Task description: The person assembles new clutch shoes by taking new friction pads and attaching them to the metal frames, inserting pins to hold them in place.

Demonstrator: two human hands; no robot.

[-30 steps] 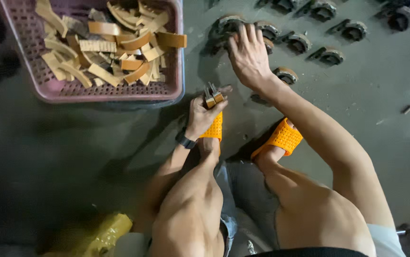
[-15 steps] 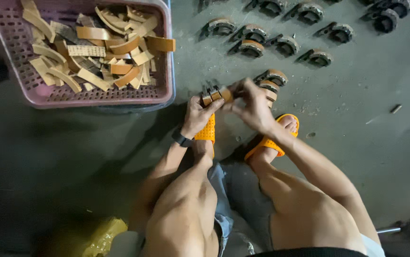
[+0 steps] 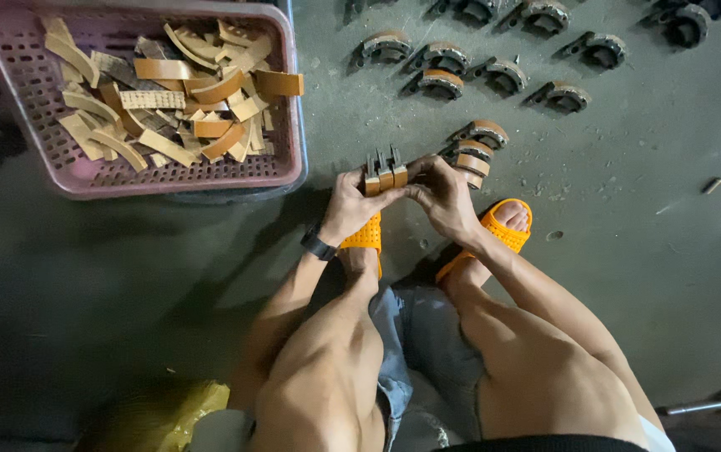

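Seen from above, a person squats on a dark concrete floor [image 3: 670, 251], bare knees filling the bottom of the view and feet in orange perforated sandals [image 3: 502, 230] planted flat for balance.

Just beyond the knees, both hands meet over the left foot. The left hand [image 3: 348, 209], a black watch [image 3: 318, 245] on its wrist, is curled closed around the near end of a small stack of curved metal pieces with tan lining [image 3: 384, 172], thumb on top so the pieces stay pressed side by side. The right hand [image 3: 444, 197] closes on the stack's other end with its fingertips, steadying it from the opposite side. The stack is held clear of the floor, low and close to the body, which seems to keep the work within easy reach while squatting.

Just past the right hand, a few similar curved lined pieces [image 3: 476, 151] lie heaped on the floor, touching one another. Farther off, more of them [image 3: 502, 71] sit spaced apart in loose rows, each lying on its own.

To the far left, a pink perforated plastic basket [image 3: 17, 159] holds a jumbled pile of tan and orange curved lining strips [image 3: 168, 100], near the left arm.

At the near left, something yellow [image 3: 168, 414] sits blurred by the hip.
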